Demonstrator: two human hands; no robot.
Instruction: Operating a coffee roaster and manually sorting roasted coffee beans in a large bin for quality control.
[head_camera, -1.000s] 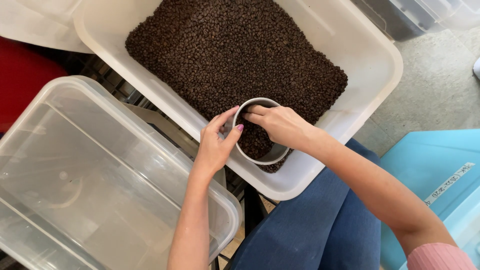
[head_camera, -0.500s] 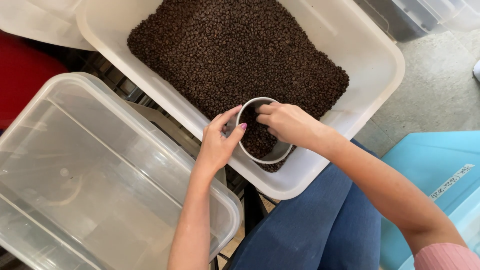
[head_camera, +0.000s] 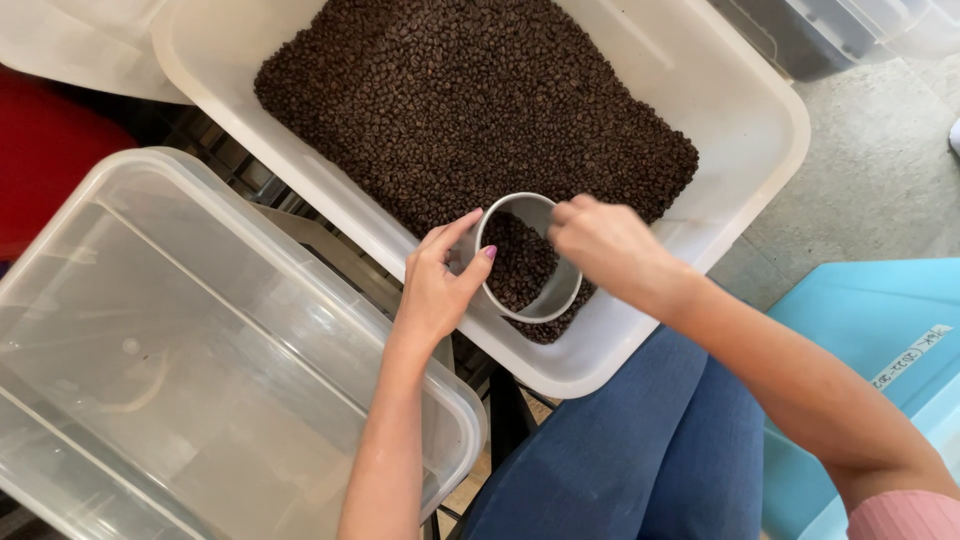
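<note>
Metal cup (head_camera: 528, 258), part full of dark beans, sits tilted inside the white tub (head_camera: 760, 130) at its near edge. Your left hand (head_camera: 440, 285) wraps its rim; your right hand (head_camera: 610, 245), fingers curled loosely, hovers just beside it, lifted off the rim since a moment ago. Beneath lies a grey concrete floor (head_camera: 880, 170). Coffee beans (head_camera: 470, 100) fill the tub; the clear plastic bin (head_camera: 170, 360) alongside holds nothing.

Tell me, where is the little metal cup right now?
The cup sits in the near edge of the white tub of coffee beans, between the left hand and the right hand.
</note>
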